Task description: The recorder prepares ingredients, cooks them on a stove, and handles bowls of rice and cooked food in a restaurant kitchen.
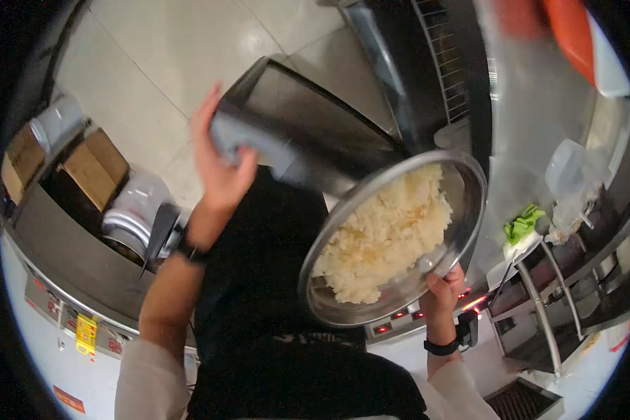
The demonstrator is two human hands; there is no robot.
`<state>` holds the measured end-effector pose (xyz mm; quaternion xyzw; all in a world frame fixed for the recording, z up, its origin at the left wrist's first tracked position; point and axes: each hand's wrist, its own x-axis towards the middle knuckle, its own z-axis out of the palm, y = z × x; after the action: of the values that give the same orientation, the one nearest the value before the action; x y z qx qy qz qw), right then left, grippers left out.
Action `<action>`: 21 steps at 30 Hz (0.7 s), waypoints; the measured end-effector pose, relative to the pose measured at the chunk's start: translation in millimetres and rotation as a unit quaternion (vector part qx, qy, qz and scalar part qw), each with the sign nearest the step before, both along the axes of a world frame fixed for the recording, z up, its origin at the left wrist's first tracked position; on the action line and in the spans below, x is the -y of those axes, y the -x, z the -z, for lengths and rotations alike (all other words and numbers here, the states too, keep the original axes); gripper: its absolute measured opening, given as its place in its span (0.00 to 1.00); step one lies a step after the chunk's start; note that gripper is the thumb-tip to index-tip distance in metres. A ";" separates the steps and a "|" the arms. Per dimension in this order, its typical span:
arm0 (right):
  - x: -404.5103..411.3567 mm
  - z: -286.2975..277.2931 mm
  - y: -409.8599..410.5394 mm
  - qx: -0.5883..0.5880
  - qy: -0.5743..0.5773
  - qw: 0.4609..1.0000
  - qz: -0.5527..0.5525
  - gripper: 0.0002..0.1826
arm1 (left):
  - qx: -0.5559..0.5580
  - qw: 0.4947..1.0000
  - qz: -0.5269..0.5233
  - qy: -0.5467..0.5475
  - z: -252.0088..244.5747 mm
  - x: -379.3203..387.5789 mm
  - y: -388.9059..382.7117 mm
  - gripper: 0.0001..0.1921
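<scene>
My right hand [443, 291] grips the lower right rim of a round stainless steel bowl [464, 210]. The bowl is tilted and holds a mass of cooked rice [383, 236]. My left hand [223, 152], blurred, is spread at the grey end of an open, dark-framed appliance door [320, 115], its thumb over the grey part and its fingers extended along the outer side. Whether it presses on the door is hard to tell. The door stands out over the tiled floor, beyond the bowl.
A steel counter [525, 121] on the right carries green leaves [524, 224], a clear plastic container [569, 165] and a blurred orange object [572, 37]. Bent metal pipes [541, 315] stand at lower right. On the left are a cardboard box [97, 168] and lidded plastic tubs [139, 205] beside a dark worktop [84, 252].
</scene>
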<state>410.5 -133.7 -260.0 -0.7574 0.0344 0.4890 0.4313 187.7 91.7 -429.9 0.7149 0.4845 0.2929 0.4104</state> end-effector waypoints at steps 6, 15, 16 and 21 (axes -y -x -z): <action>-23.8 91.0 7.1 -0.078 0.021 0.996 -0.025 0.20 | -0.076 0.984 0.003 0.163 -41.4 89.9 107.4 0.18; -53.6 217.9 -16.8 -0.153 -0.032 0.978 0.137 0.12 | -0.211 0.935 -0.023 0.284 -31.2 147.8 146.2 0.06; -59.6 224.9 -23.7 -0.131 -0.063 0.973 0.176 0.09 | -0.214 0.935 -0.034 0.281 -29.1 150.8 147.1 0.05; -94.2 260.5 -72.9 -0.080 -0.204 0.945 0.242 0.04 | -0.185 0.941 -0.051 0.277 -28.9 138.8 142.9 0.06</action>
<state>483.4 -39.5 -520.5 -0.5805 0.1505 0.4258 0.6775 44.8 -47.1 -401.1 0.5885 0.6500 0.0299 0.4799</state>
